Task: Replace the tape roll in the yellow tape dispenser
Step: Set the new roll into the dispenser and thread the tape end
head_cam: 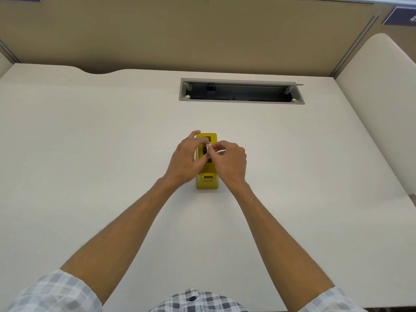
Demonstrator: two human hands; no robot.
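Observation:
A yellow tape dispenser (pixel 207 179) stands on the white desk (pixel 90 154), its length running away from me. In its open top slot sits a tape roll (pixel 205 150) with a dark core, mostly hidden by my fingers. My left hand (pixel 185 161) wraps the dispenser's left side, thumb near the roll and index finger reaching over the far end. My right hand (pixel 229 162) comes in from the right, its thumb and fingertips pinched on the whitish edge of the roll. Both hands cover the middle of the dispenser.
A grey recessed cable tray (pixel 242 91) is open in the desk behind the dispenser. Beige partition panels (pixel 180 30) close off the back, and a white side panel (pixel 382 64) rises at the right.

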